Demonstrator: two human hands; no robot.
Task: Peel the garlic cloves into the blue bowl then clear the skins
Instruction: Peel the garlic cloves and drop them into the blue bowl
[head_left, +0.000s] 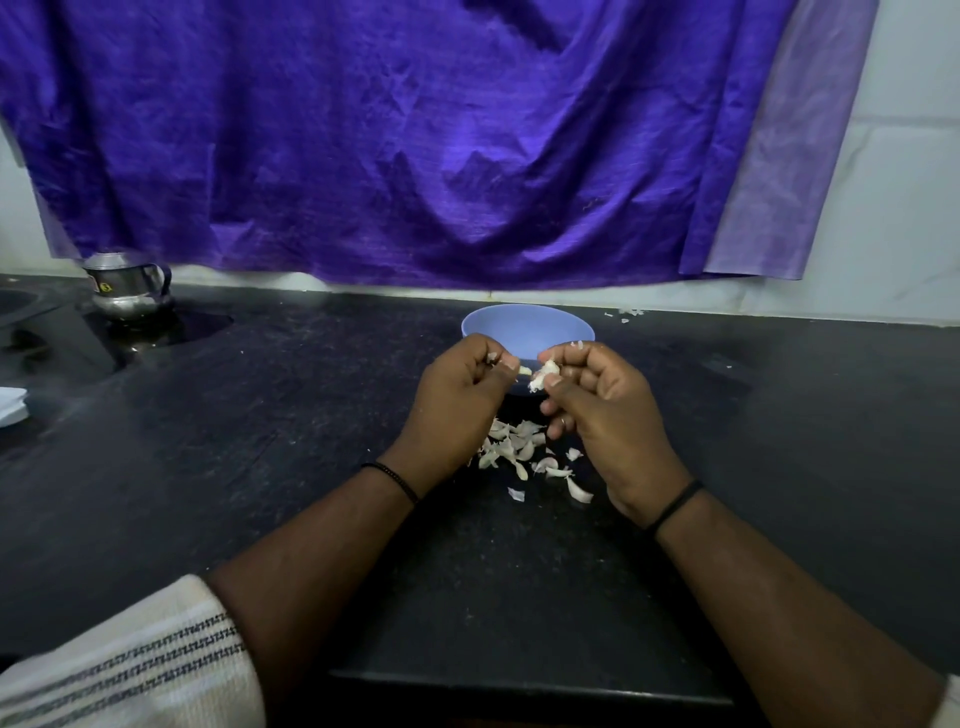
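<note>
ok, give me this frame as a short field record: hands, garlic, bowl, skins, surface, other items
left hand: pinches a bit of skin at its fingertips
right hand: holds the garlic clove, partly peeled
blue bowl: upright just behind the hands; contents not visible
skins: loose pile on the counter below the hands, a few bits near the wall
counter: black stone
other: steel jug far left; purple cloth hanging on the wall

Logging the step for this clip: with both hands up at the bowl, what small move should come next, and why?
Probably pull the loosened skin off: the right hand pinches a garlic clove with skin still on it, the left hand pinches at its end, just before the blue bowl. Earlier skins lie below.
</note>
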